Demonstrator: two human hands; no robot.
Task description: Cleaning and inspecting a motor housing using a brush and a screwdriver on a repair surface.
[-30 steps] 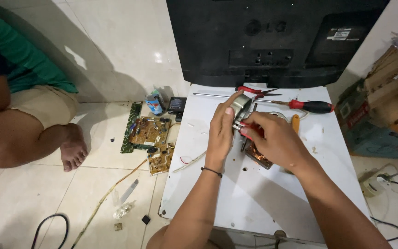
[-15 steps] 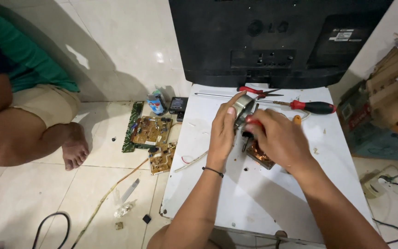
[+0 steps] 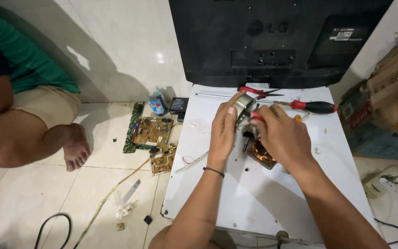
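Note:
My left hand [image 3: 222, 131] grips a small metal motor part [image 3: 244, 107] held above a white panel [image 3: 263, 193]. My right hand [image 3: 279, 136] is closed on a red-handled tool [image 3: 256, 118], whose tip I cannot see, pressed against the part. Under my right hand a copper-wound motor piece [image 3: 260, 156] rests on the panel. A long red-and-black screwdriver [image 3: 300, 105] and red-handled pliers [image 3: 256, 91] lie just beyond my hands.
A black television [image 3: 277, 41] stands upright at the panel's far edge. Circuit boards [image 3: 150, 133], a small can [image 3: 157, 103] and cables lie on the tiled floor at left. Another person sits at far left, their foot [image 3: 75, 150] near the boards. Cardboard boxes [image 3: 388, 106] stand right.
Both hands stay on the metal part with only small shifts. My right hand has turned slightly over it.

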